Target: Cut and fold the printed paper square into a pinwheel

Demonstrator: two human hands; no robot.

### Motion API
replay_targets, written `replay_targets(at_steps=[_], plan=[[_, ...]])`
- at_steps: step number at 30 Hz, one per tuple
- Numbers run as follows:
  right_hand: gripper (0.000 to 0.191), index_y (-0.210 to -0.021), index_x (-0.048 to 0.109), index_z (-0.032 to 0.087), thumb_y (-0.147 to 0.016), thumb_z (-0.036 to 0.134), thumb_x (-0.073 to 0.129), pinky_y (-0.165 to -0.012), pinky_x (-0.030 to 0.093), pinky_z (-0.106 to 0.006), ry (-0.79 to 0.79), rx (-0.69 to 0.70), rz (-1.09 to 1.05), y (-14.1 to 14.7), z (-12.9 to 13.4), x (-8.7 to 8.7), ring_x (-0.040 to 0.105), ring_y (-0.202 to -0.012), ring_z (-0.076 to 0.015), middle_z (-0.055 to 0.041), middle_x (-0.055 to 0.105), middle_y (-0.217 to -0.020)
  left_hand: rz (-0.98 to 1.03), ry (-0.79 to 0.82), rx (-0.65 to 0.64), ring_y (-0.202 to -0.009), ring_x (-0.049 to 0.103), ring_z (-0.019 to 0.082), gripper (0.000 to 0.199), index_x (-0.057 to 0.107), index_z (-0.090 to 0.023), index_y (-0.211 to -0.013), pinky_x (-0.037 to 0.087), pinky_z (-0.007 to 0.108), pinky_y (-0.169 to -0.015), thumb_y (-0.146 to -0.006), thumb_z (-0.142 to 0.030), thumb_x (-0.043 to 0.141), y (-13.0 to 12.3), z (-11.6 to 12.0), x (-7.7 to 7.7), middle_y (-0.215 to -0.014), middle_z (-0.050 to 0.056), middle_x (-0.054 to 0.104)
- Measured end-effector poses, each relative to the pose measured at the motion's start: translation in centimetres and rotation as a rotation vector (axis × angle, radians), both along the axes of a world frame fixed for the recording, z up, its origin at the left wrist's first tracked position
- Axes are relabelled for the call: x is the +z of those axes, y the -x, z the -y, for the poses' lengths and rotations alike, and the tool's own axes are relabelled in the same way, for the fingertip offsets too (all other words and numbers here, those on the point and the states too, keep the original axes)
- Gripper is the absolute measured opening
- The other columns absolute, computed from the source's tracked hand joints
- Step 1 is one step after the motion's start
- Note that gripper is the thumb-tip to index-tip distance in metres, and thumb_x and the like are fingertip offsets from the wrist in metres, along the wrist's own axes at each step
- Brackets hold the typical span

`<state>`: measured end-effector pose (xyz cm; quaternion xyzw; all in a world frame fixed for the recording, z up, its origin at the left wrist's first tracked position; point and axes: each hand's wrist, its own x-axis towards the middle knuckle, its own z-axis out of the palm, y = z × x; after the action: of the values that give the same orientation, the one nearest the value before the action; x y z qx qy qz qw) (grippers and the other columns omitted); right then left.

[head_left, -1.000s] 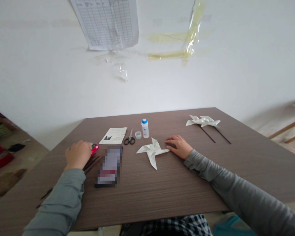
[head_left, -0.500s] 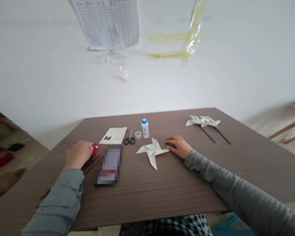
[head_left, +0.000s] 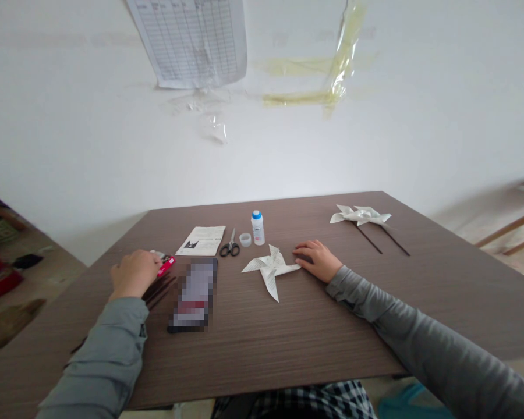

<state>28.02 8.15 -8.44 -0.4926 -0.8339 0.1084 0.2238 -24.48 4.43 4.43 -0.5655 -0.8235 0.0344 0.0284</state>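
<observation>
My left hand [head_left: 135, 273] is at the left of the table, fingers curled downward beside a small red and white box [head_left: 166, 266]. Its fingertips are hidden, so what they pinch does not show. Thin brown sticks [head_left: 160, 290] lie by that hand, partly under the wrist. My right hand [head_left: 318, 259] rests on the table with fingers stretched out, their tips at one point of a folded paper pinwheel [head_left: 271, 270]. The pinwheel lies flat, made of printed paper, with no stick visible on it.
A phone [head_left: 195, 294] lies between the sticks and the pinwheel. Behind are a stack of printed paper [head_left: 201, 241], black-handled scissors [head_left: 230, 247], a small clear cup [head_left: 245, 239] and a blue-capped white bottle [head_left: 257, 227]. Two pinwheels on sticks [head_left: 361, 216] lie at the back right.
My left hand has shifted slightly left, uncovering more of the red and white box. The right hand and the pinwheel have stayed in place.
</observation>
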Motion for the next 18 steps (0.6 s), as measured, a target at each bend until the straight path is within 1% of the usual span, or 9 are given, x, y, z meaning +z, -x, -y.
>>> replay_targets(at_steps=[3, 6, 11, 15, 18], plan=[[0.033, -0.145, 0.100, 0.029, -0.120, 0.039, 0.081, -0.128, 0.068, -0.066, -0.012, 0.003, -0.016, -0.03, 0.05, 0.01, 0.081, -0.147, -0.0438, -0.0177, 0.091, -0.158, 0.003, -0.004, 0.005, -0.141, 0.089, 0.045, 0.043, 0.106, -0.029, -0.117, 0.068, 0.058, -0.116, -0.115, -0.023, 0.063, -0.08, -0.02, 0.10, -0.149, 0.023, 0.095], [0.031, -0.143, 0.101, 0.030, -0.119, 0.039, 0.082, -0.127, 0.069, -0.065, -0.025, 0.003, -0.027, -0.04, 0.11, 0.04, 0.082, -0.146, -0.0433, -0.0166, 0.092, -0.156, 0.003, -0.014, 0.009, -0.140, 0.089, 0.045, 0.039, 0.106, -0.031, -0.118, 0.068, 0.057, -0.116, -0.113, -0.024, 0.068, -0.05, -0.06, 0.16, -0.150, 0.022, 0.095], [0.031, -0.142, 0.101, 0.030, -0.119, 0.040, 0.083, -0.126, 0.070, -0.065, -0.031, 0.004, -0.019, -0.06, 0.05, -0.02, 0.083, -0.144, -0.0434, -0.0172, 0.092, -0.156, -0.008, -0.006, -0.007, -0.142, 0.087, 0.044, 0.047, 0.105, -0.030, -0.118, 0.067, 0.056, -0.114, -0.117, -0.024, 0.059, -0.01, 0.03, 0.19, -0.151, 0.022, 0.093], [0.031, -0.142, 0.101, 0.031, -0.119, 0.041, 0.082, -0.125, 0.070, -0.063, -0.042, 0.004, -0.020, -0.14, -0.05, -0.17, 0.083, -0.143, -0.0420, -0.0162, 0.092, -0.155, -0.031, -0.014, -0.018, -0.137, 0.087, 0.042, 0.044, 0.104, -0.031, -0.115, 0.067, 0.053, -0.113, -0.116, -0.026, 0.061, 0.20, -0.11, -0.13, -0.150, 0.020, 0.093], [0.031, -0.143, 0.100, 0.031, -0.119, 0.041, 0.082, -0.125, 0.070, -0.063, -0.038, 0.004, -0.017, -0.17, -0.06, -0.15, 0.083, -0.143, -0.0419, -0.0161, 0.092, -0.155, -0.027, -0.029, -0.014, -0.137, 0.088, 0.041, 0.046, 0.104, -0.030, -0.119, 0.068, 0.051, -0.112, -0.119, -0.028, 0.058, 0.74, -0.45, -0.61, -0.150, 0.019, 0.093]])
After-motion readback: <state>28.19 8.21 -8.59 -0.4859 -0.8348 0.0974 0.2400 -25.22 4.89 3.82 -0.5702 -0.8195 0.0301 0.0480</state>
